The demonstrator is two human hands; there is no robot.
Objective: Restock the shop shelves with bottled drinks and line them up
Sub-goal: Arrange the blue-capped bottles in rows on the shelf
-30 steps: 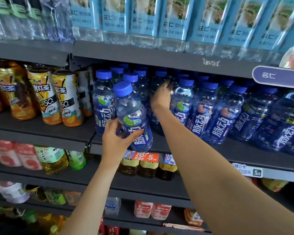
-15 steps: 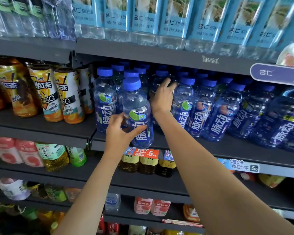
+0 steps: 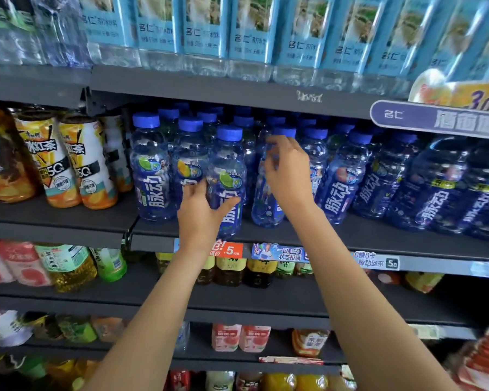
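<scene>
Blue-capped clear bottles with blue labels fill the dark middle shelf (image 3: 350, 235). My left hand (image 3: 201, 213) grips the lower body of a front bottle (image 3: 228, 165) that stands at the shelf's front edge. My right hand (image 3: 288, 173) curls its fingers round the upper part of the neighbouring bottle (image 3: 263, 204), which leans slightly and is partly hidden by the hand. More of the same bottles stand in rows behind and to both sides.
Orange iced-tea bottles (image 3: 68, 165) stand on the left shelf section. Light-blue labelled water bottles (image 3: 251, 32) line the shelf above. Price tags (image 3: 280, 252) run along the shelf edge. Lower shelves hold tea and juice bottles.
My left hand has set the front bottle down upright on the shelf edge. My right hand has drawn back from the rear rows and closed on a front bottle.
</scene>
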